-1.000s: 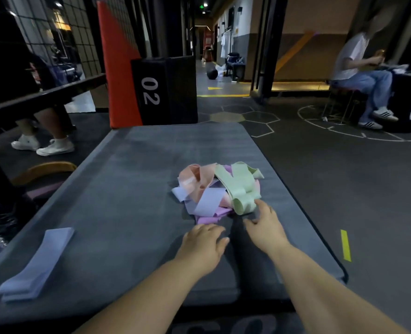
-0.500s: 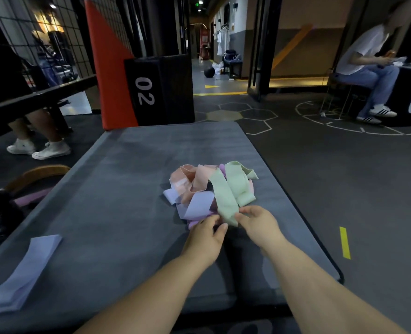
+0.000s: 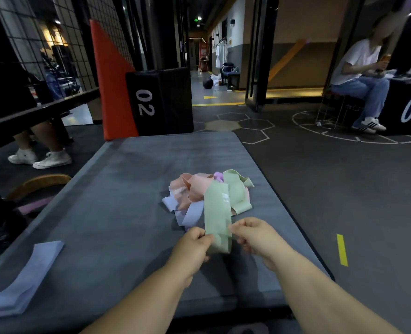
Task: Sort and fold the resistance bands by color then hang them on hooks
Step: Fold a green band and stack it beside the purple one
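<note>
Head view: fingers of the left hand (image 3: 192, 247) and right hand (image 3: 255, 237) pinch the near end of a green band (image 3: 217, 213), its long axis running away toward the band pile (image 3: 194, 191) on the grey mat (image 3: 127, 189).

Forearms stretched forward, converging. The left hand (image 3: 192, 247) and right hand (image 3: 257, 237) sit close together, fingers curled, each pinching one side of the band (image 3: 217, 213) near end.

Pale green band (image 3: 217, 213) stretches from tangled pile (image 3: 194, 191), near end raised.
</note>
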A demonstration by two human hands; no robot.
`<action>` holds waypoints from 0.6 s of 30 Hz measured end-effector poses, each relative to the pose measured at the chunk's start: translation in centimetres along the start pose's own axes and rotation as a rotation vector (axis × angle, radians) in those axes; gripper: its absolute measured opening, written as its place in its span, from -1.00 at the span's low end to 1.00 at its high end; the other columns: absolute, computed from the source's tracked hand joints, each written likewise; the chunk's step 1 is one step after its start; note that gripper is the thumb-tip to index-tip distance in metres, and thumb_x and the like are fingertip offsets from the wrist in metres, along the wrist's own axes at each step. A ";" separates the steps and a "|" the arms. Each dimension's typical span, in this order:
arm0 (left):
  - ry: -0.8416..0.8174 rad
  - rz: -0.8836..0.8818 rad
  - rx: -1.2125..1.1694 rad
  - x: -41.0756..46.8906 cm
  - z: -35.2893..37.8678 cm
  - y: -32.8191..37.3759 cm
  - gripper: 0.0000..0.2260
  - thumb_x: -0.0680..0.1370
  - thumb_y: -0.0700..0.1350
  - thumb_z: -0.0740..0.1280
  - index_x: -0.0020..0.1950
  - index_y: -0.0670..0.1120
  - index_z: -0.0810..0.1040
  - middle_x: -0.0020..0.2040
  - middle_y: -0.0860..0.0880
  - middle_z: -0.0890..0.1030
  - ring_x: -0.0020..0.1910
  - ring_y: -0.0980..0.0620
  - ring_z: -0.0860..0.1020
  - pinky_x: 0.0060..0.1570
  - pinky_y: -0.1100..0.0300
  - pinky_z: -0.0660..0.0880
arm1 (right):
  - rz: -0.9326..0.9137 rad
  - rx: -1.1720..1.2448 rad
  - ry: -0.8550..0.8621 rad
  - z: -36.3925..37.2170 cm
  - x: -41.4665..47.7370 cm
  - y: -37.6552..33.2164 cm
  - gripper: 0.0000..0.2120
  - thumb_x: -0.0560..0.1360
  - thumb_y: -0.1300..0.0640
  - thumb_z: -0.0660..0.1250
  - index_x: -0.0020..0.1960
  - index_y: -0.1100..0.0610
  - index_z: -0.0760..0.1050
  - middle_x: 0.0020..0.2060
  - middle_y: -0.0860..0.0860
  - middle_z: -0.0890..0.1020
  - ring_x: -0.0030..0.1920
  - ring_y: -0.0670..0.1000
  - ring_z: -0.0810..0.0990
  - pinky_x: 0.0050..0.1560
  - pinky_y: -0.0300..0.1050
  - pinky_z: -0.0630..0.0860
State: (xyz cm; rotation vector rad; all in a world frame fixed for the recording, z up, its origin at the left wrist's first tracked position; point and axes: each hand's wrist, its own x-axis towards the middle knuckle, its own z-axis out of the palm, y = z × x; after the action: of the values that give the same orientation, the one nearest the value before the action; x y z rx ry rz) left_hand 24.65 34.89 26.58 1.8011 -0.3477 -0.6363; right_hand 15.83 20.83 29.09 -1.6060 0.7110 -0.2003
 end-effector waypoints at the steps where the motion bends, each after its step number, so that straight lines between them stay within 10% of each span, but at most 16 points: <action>1: -0.011 0.007 0.015 -0.4 -0.2 0.0 -0.87 0.55 -0.09 0.29 -0.19 -0.07 0.45 -0.13 -0.04 0.55 -0.16 0.02 0.49 -0.13 0.15 0.50 | 0.025 0.038 0.021 -0.1 0.1 0.0 -0.85 0.50 0.06 0.39 -0.06 0.14 0.51 -0.23 0.00 0.56 -0.24 -0.05 0.50 -0.26 -0.21 0.48; 6: -0.114 -0.032 0.037 -2.6 -2.0 0.3 -0.84 0.56 -0.14 0.28 -0.22 -0.05 0.43 -0.27 -0.01 0.48 -0.28 0.06 0.42 -0.32 0.25 0.40 | 0.129 0.133 -0.057 0.8 0.6 0.3 -0.88 0.59 0.02 0.27 -0.04 0.07 0.45 -0.01 0.02 0.58 0.00 0.04 0.55 -0.01 -0.09 0.49; 14: -0.022 -0.120 0.224 -4.7 -8.4 -0.7 -0.88 0.35 -0.01 0.34 -0.24 -0.04 0.49 -0.44 0.06 0.39 -0.41 0.08 0.32 -0.46 0.28 0.22 | 0.128 -0.108 0.076 2.1 1.8 1.3 -0.78 0.54 0.14 0.23 0.18 0.09 0.38 -0.20 0.05 0.48 -0.31 0.00 0.43 -0.37 -0.18 0.41; 18: 0.060 -0.103 0.350 -5.0 -11.3 -1.1 -0.76 0.24 0.04 0.25 -0.23 -0.08 0.52 -0.38 0.01 0.40 -0.38 0.04 0.32 -0.41 0.21 0.20 | 0.048 -0.450 0.140 1.4 2.4 1.5 -0.71 0.49 0.03 0.21 0.19 0.06 0.36 0.05 0.07 0.57 -0.04 0.09 0.57 -0.03 -0.08 0.51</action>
State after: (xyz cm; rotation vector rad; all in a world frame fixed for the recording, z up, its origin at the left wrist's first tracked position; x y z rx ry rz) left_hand 27.06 46.78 29.25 2.1792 -0.3436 -0.6194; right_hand 18.01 20.71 26.80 -2.0134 0.9499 -0.1226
